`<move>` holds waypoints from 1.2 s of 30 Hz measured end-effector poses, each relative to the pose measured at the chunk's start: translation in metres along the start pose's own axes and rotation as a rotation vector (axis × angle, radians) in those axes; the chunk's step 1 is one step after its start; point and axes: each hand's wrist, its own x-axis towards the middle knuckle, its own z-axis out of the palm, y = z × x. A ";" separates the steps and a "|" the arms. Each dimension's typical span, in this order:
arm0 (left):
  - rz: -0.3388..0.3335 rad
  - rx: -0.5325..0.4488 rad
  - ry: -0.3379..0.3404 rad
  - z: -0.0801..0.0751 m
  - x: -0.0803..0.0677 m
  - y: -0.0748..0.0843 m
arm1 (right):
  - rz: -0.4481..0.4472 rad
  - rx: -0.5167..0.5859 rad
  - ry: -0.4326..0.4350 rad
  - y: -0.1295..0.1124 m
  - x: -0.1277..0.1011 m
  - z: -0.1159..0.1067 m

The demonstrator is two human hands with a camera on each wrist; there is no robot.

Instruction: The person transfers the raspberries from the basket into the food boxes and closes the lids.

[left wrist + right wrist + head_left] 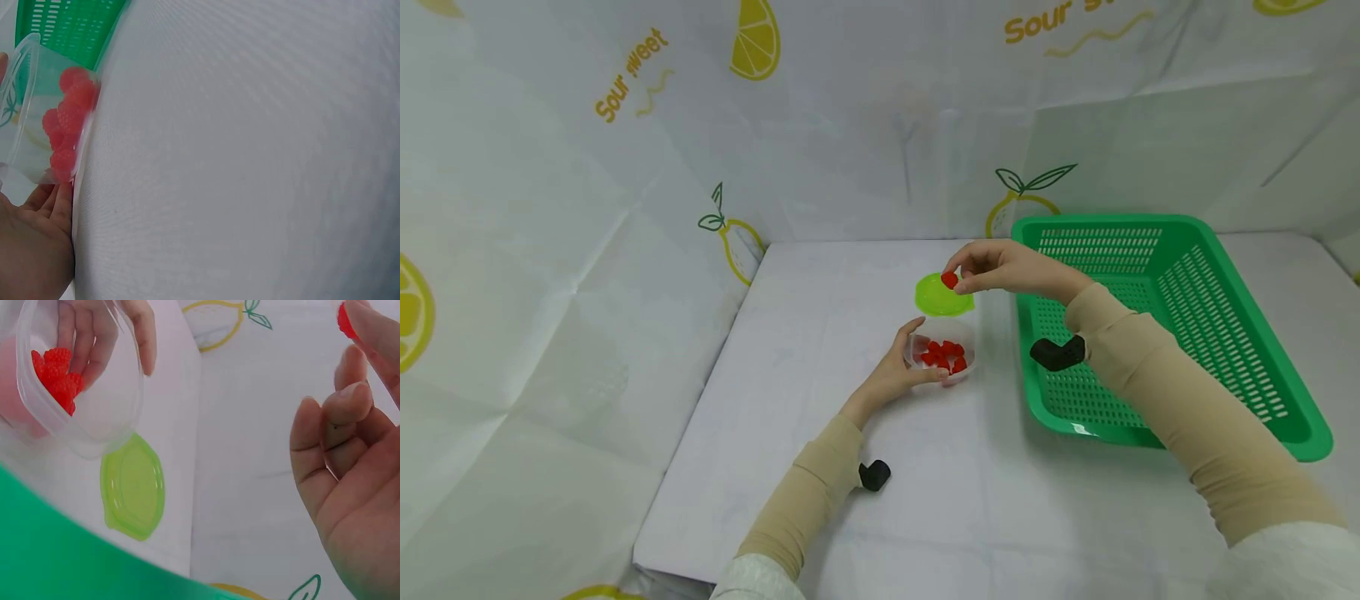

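Low in the frame, two beige sleeves reach up over the white table [820, 350]. Just above the middle, the left hand [898, 371] cups a clear plastic tub [943, 357], thumb and fingers curled round its near wall; red berry-like pieces [943, 355] lie heaped inside, and the wrist view shows the tub tilted in the palm. Higher up, the right hand [1000, 267] pinches one red piece [950, 280] between thumb and fingertips, the other fingers loosely bent, hovering over a lime-green lid [942, 297] that lies flat on the table just behind the tub.

To do this well, I judge the pinch should stay light so the soft piece is not squashed, while the cupping hand holds the tub steady with its mouth facing the piece, clear of the lid.

At the right of the frame a green slotted basket [1225, 317] sits near the tub, its bare floor showing. Behind everything hangs a white sheet printed with lemons [752, 37].
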 end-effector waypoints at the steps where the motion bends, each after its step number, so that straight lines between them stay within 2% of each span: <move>1: -0.004 0.003 -0.001 0.000 0.000 0.000 | 0.000 0.001 -0.023 0.001 0.003 0.002; 6: -0.029 -0.001 -0.020 -0.002 0.001 0.001 | 0.008 -0.042 -0.115 0.007 0.016 0.013; 13: -0.023 -0.017 -0.046 -0.005 -0.019 0.031 | 0.045 -0.141 -0.214 0.018 0.027 0.022; 17: -0.020 -0.022 -0.048 -0.005 -0.020 0.032 | 0.042 -0.169 -0.277 0.021 0.033 0.028; 23: -0.014 -0.024 -0.054 -0.006 -0.019 0.031 | 0.082 -0.189 -0.338 0.025 0.039 0.035; 28: 0.005 -0.015 -0.057 -0.007 -0.016 0.027 | 0.129 -0.253 -0.366 0.029 0.043 0.040; 36: 0.039 -0.024 -0.052 -0.006 0.001 0.000 | 0.164 -0.266 -0.384 0.034 0.049 0.049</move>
